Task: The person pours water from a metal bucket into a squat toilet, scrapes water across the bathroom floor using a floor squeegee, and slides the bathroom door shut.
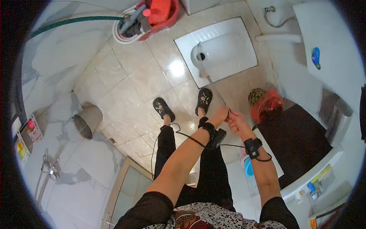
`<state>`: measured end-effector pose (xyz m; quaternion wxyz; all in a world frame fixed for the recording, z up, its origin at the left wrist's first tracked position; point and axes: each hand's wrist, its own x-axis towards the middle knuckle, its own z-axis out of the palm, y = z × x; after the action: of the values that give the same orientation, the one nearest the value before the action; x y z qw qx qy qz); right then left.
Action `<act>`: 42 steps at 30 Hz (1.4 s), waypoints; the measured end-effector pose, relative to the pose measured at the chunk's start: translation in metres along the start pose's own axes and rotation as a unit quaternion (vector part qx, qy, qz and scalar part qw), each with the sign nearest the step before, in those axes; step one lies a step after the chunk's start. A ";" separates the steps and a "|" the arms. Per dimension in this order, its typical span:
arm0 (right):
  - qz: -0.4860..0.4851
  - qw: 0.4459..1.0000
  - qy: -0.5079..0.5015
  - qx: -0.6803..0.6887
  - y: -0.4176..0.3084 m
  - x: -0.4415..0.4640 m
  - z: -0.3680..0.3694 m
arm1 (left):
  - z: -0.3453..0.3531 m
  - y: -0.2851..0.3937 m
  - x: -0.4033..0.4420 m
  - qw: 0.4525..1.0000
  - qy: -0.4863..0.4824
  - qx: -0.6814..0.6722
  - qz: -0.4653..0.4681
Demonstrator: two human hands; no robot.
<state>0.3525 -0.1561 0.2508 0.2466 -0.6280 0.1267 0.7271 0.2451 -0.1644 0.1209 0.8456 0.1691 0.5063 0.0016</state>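
Note:
My left hand (220, 115) and my right hand (237, 121) meet in front of me, both closed round the end of a thin, pale stick (217, 91). The stick slants up and left from my hands to the near edge of a white squat toilet (238, 47) set in the tiled floor. Its far end, at the toilet's bowl, is blurred. Black wrist straps with a cable between them sit on both my forearms.
A red basin (173, 17) with brushes stands beyond, left of the toilet. At the left is a metal bin (88, 121). A red plastic bag (267, 105) lies right of my hands, near a dark mat (301, 141). A green hose (80, 20) runs along the upper left.

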 end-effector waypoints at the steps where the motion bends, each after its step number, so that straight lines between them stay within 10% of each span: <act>1: -0.031 0.999 0.010 -0.011 -0.006 -0.009 0.006 | 0.007 0.038 -0.034 1.000 -0.007 -0.004 0.009; 10: -0.090 0.959 0.053 -0.263 -0.040 -0.026 0.039 | -0.110 0.089 -0.161 0.970 0.200 -0.095 0.100; 13: -0.318 0.723 0.144 -0.596 -0.061 0.000 0.037 | -0.146 0.110 -0.220 0.944 0.304 -0.052 0.114; 29: -0.402 0.494 0.130 -0.760 -0.295 -0.008 0.247 | -0.152 0.167 -0.232 0.959 0.187 -0.099 0.189; 42: -0.552 0.290 0.211 -0.753 -0.377 0.057 0.354 | -0.289 0.104 -0.301 0.914 0.326 -0.208 0.121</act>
<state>0.2414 0.3491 0.3060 -0.0271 -0.5910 -0.8053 0.0382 -0.1317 -0.0370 0.2845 0.6428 0.0391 0.7180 0.2639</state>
